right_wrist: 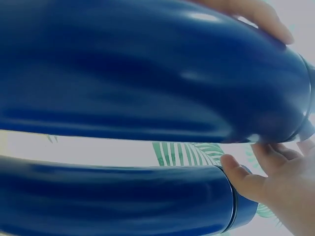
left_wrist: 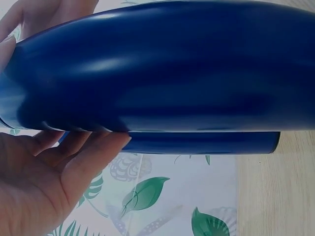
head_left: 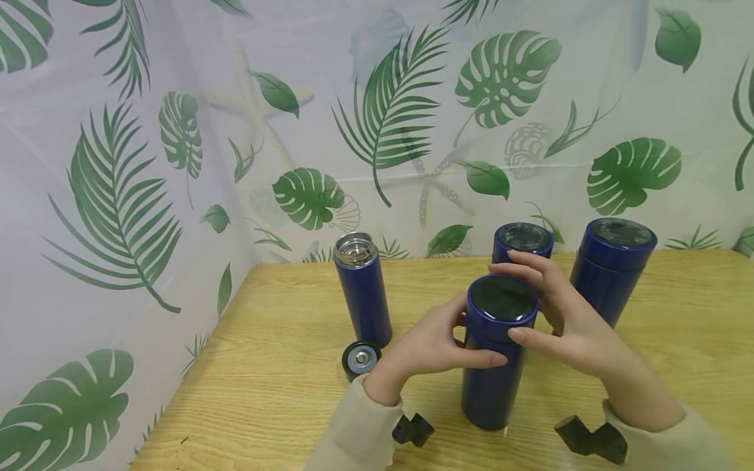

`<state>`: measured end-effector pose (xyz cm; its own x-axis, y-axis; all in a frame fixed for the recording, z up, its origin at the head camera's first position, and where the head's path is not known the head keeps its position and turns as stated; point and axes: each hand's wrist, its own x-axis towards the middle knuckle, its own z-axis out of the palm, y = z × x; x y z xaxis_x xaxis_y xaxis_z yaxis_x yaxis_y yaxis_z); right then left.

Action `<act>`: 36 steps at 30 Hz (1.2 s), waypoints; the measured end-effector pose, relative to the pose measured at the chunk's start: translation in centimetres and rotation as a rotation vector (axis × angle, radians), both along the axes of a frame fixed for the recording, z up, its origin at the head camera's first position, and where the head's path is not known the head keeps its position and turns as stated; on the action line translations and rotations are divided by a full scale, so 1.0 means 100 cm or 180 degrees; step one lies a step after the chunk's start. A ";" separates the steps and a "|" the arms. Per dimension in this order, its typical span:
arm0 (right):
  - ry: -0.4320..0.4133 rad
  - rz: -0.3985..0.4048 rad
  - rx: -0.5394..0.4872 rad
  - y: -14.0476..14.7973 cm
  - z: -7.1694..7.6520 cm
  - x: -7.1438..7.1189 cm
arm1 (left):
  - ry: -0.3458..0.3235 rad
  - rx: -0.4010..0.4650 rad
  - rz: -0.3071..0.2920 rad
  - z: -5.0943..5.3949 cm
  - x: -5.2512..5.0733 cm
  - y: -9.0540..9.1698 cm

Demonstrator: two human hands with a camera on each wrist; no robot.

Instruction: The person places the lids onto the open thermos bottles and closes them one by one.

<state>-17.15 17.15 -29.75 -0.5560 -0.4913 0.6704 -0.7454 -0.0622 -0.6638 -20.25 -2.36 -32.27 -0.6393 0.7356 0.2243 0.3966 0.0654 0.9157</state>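
Between my two hands a dark blue thermos flask (head_left: 491, 389) stands roughly upright, topped by a glossy black-faced lid (head_left: 503, 298). My left hand (head_left: 432, 347) grips it just below the lid, thumb across the front. Around the lid's right side curves my right hand (head_left: 568, 314), its thumb against the lid's lower edge and its fingers toward the far side. The left wrist view shows fingertips (left_wrist: 120, 142) on the blue body (left_wrist: 172, 64). To the left, an open thermos (head_left: 364, 294) shows its steel mouth. Its base is near a loose lid (head_left: 361, 358) lying underside up.
Behind my right hand stand two more closed blue thermoses, one in the middle (head_left: 522, 237) and one farther right (head_left: 612, 261). All are on a wood-grain table (head_left: 265, 392). A white leaf-patterned sheet (head_left: 318, 131) hangs at the back and left.
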 end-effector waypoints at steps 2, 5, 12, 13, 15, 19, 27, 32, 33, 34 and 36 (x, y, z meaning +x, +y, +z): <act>-0.0035 0.0092 -0.0024 0.001 0.000 0.000 | 0.0009 -0.0005 -0.0013 0.000 0.000 0.000; -0.0003 0.0153 -0.0112 0.001 -0.001 -0.001 | 0.0010 -0.0009 -0.0018 0.000 0.000 0.000; 0.0189 -0.0831 0.0169 -0.006 0.000 0.006 | 0.0022 -0.0019 -0.0003 -0.001 0.000 0.000; 0.0238 -0.1086 0.0276 -0.007 0.000 0.008 | 0.0032 -0.0026 -0.0001 0.000 0.000 0.000; 0.0341 -0.1556 0.0491 -0.011 0.002 0.011 | 0.0098 -0.0044 0.0013 0.000 0.000 -0.001; 0.0526 -0.1951 0.0642 -0.016 0.003 0.013 | 0.0216 -0.0061 0.0054 0.000 0.000 -0.001; 0.0163 -0.0551 0.0283 -0.003 0.001 0.005 | 0.0061 -0.0030 0.0053 0.001 0.001 0.000; 0.0024 -0.0044 -0.0012 -0.001 0.001 0.002 | 0.0010 0.0004 0.0027 0.001 0.001 0.000; 0.0049 -0.0004 -0.0053 -0.002 0.000 0.002 | 0.0009 0.0007 0.0028 0.001 0.001 0.000; 0.0076 0.0010 -0.0086 -0.002 0.000 0.001 | 0.0008 0.0010 0.0028 0.001 0.001 0.000; 0.0098 -0.0060 -0.0094 -0.003 0.000 0.002 | 0.0009 0.0010 0.0032 0.001 0.001 0.000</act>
<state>-16.99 16.88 -29.76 -0.5440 -0.4607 0.7013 -0.7665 -0.0671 -0.6387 -20.16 -2.36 -32.19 -0.6458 0.7285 0.2285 0.3986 0.0664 0.9147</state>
